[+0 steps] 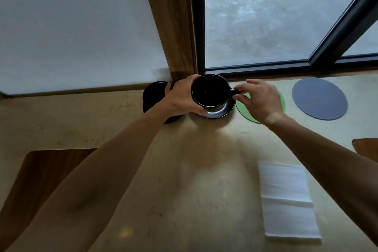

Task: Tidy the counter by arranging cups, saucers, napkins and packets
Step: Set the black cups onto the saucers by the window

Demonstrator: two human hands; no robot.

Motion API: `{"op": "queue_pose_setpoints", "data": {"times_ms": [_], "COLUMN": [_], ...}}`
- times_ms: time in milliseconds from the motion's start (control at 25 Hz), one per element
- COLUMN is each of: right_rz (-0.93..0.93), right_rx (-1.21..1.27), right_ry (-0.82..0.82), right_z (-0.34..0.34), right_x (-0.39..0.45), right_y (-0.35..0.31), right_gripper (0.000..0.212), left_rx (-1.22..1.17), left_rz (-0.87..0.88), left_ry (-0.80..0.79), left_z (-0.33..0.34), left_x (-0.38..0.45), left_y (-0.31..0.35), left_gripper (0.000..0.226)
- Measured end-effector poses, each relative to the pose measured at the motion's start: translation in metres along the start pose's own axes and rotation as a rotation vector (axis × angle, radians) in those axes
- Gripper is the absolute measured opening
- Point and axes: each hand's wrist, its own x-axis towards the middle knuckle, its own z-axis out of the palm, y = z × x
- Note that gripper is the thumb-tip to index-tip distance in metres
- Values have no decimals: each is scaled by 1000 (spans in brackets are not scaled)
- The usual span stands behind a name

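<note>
A: Where is the black cup (209,93) now?

B: Standing upright on its black saucer (219,113), at the back of the counter (184,170), close to the window frame.

A: Held how?

B: With 2 hands. Left hand (182,99) wrapped around the left wall, thumb over the far rim and fingers (201,110) curled at the near side, touching the saucer edge. Right hand (259,100) pinching the small handle (235,91) between thumb and first fingers, the other fingers loosely spread.

A: Around it?

B: Just behind the left hand, 1 more dark piece (154,92), cup or saucer, cannot tell. Under the right hand, a green coaster (243,109); further right, a blue-grey coaster (320,98). Well apart, near the front, a folded white napkin (288,200).

A: Risks from here?

B: Probably 3. Lifting by the cup only, leaving the saucer behind or dragging it against the dark piece, with a chip or a knock. Turning by the handle too fast, sliding the cup off centre on glossy glaze. Sweeping the left wrist back into the hidden dark piece, pushing it toward the wall.
</note>
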Motion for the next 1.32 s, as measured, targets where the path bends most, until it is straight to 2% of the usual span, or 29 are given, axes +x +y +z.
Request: {"op": "queue_pose_setpoints", "data": {"times_ms": [200, 560, 1320], "right_rz": [16, -31, -35], "right_rx": [-20, -72, -46], "right_ry": [-3, -39, -12], "right_z": [20, 43, 47], "right_x": [20, 36, 33], "right_y": [22, 36, 45], "right_gripper": [25, 25, 24], "left_rx": [57, 207, 188], "left_rz": [2, 40, 62], "left_ry": [-74, -43, -59], "left_z": [11, 22, 32], "left_x": [37, 59, 65], "left_y": [-14, -28, -38], "left_gripper": [106, 96, 102]}}
